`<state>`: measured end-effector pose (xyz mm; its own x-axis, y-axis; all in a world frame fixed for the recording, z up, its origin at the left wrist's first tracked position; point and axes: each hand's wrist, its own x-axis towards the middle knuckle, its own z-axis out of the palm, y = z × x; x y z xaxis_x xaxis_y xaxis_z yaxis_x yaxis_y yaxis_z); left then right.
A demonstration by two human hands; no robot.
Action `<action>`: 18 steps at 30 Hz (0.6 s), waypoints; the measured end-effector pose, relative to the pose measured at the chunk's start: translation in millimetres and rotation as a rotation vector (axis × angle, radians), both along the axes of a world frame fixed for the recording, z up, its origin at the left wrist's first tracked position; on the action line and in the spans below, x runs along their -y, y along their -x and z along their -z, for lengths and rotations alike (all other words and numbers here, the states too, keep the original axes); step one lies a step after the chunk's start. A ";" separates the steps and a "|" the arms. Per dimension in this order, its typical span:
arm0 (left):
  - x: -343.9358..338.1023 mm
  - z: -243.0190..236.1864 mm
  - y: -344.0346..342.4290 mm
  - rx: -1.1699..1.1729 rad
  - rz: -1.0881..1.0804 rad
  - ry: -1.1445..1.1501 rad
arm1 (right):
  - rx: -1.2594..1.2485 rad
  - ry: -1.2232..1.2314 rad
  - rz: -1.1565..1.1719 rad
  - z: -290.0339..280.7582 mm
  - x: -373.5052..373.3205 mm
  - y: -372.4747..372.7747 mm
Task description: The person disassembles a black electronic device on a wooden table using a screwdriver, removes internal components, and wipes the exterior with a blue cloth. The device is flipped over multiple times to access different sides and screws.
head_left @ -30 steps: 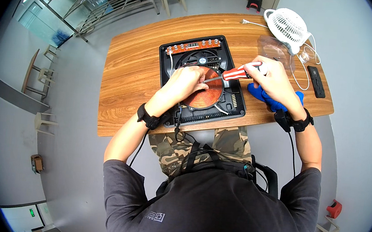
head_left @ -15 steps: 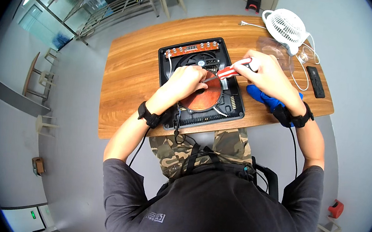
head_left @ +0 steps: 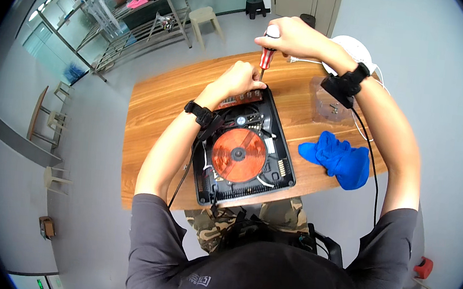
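My right hand [head_left: 297,38] grips the red-and-white handle of a screwdriver [head_left: 266,60], which stands nearly upright with its shaft pointing down. Its tip meets the far right corner of an opened black induction cooker [head_left: 279,143]. Beside the shaft at that corner, my left hand [head_left: 238,79] is closed, thumb and fingers pinched together; whatever lies between them is hidden. Inside the housing sit a round copper coil [head_left: 240,155] in the middle and an orange button circuit board [head_left: 241,99] along the far edge, partly covered by my left hand.
A crumpled blue cloth [head_left: 344,161] lies right of the cooker. Beyond it stands a clear plastic container [head_left: 331,104] with small screws. A white fan [head_left: 357,49] with a cable is at the far right, partly behind my right arm. The wooden table [head_left: 156,120] carries everything.
Both hands and the screwdriver have moved from the coil to the cooker's far right corner. The screwdriver has gone from slanted to nearly upright. The view has shifted, uncovering the coil and cloth.
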<state>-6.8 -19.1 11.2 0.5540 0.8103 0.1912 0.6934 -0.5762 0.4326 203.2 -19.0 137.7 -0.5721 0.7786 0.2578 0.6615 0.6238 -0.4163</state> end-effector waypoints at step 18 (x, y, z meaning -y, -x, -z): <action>-46.1 52.0 -3.0 -0.117 0.027 0.149 | 0.096 0.013 0.027 69.4 -65.3 17.2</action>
<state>-3.8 27.0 -40.8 0.5871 0.8095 0.0031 0.7294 -0.5306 0.4318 186.0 46.3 68.3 -0.5724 0.7969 0.1930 0.7151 0.6003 -0.3582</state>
